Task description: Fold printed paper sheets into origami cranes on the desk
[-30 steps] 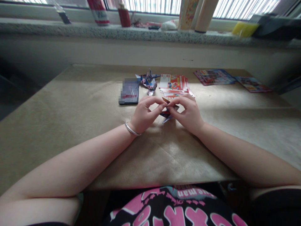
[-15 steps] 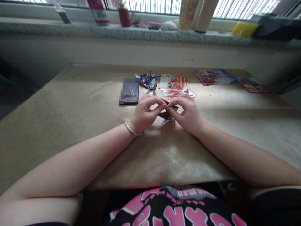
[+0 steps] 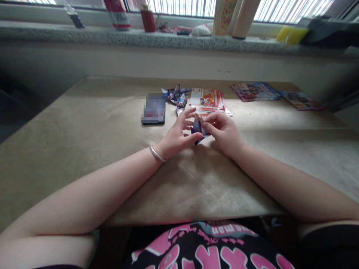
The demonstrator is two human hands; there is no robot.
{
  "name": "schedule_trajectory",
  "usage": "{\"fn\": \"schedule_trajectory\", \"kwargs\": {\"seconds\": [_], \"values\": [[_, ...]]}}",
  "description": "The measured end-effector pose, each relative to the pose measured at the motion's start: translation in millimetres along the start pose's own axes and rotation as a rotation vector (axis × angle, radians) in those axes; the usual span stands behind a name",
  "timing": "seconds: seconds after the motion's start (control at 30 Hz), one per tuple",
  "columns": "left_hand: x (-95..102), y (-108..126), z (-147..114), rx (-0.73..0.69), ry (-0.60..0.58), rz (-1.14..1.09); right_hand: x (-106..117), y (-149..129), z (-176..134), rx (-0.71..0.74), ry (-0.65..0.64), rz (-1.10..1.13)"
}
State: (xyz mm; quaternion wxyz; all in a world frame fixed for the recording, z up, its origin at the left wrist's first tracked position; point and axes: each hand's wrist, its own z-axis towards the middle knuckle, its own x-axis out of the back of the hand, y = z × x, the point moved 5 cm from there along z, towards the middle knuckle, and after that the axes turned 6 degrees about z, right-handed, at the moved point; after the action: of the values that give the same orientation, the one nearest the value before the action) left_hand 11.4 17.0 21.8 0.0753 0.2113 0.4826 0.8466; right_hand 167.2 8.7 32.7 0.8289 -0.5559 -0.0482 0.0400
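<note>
My right hand point(image 3: 224, 130) pinches a small folded paper piece point(image 3: 197, 123), printed in blue, purple and yellow, between thumb and fingers. Across from it, my left hand point(image 3: 178, 134) has its fingers spread, with the thumb beside the paper's lower edge; whether the thumb touches it I cannot tell. A silver bangle point(image 3: 157, 153) circles the left wrist. Just beyond the hands lie several folded paper figures point(image 3: 177, 96) with pointed ends, in similar glossy printed paper. A stack of red and white printed cards or leaflets point(image 3: 207, 99) sits to their right.
Left of the paper figures, a dark phone or tablet point(image 3: 154, 112) rests on the beige tabletop point(image 3: 84, 142). Two piles of colourful magazines point(image 3: 255, 92) are at the far right. Bottles, a red container point(image 3: 148, 19) and a yellow item point(image 3: 292, 35) stand along the granite windowsill point(image 3: 98, 37).
My left hand has let go of the folded paper and spread its fingers, from pinching it beside the right. The paper has turned more upright in my right hand.
</note>
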Motion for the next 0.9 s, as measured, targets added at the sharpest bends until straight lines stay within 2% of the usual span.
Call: {"fn": "schedule_trajectory", "kwargs": {"seconds": [0.1, 0.27, 0.37, 0.63, 0.77, 0.9], "values": [[-5.4, 0.1, -0.4, 0.031, -0.096, -0.052, -0.3, -0.1, 0.8, -0.022, 0.023, 0.038], [-9.0, 6.7, -2.9, 0.090, -0.156, -0.105, -0.6, -0.1, 1.5, -0.027, 0.040, 0.066], [-9.0, 10.9, -2.9, 0.123, -0.128, 0.014, -0.7, 2.5, 1.8, -0.039, 0.033, 0.050], [-3.3, 10.4, -0.2, 0.039, -0.023, 0.296, -2.3, 9.8, 2.3, -0.098, 0.032, 0.030], [-1.8, 10.9, -0.7, 0.022, -0.006, 0.305, -3.2, 11.1, 2.0, -0.093, 0.041, 0.068], [-1.2, 9.4, -1.6, 0.065, 0.004, 0.246, -4.6, 11.3, 0.4, -0.119, 0.026, 0.098]]}}
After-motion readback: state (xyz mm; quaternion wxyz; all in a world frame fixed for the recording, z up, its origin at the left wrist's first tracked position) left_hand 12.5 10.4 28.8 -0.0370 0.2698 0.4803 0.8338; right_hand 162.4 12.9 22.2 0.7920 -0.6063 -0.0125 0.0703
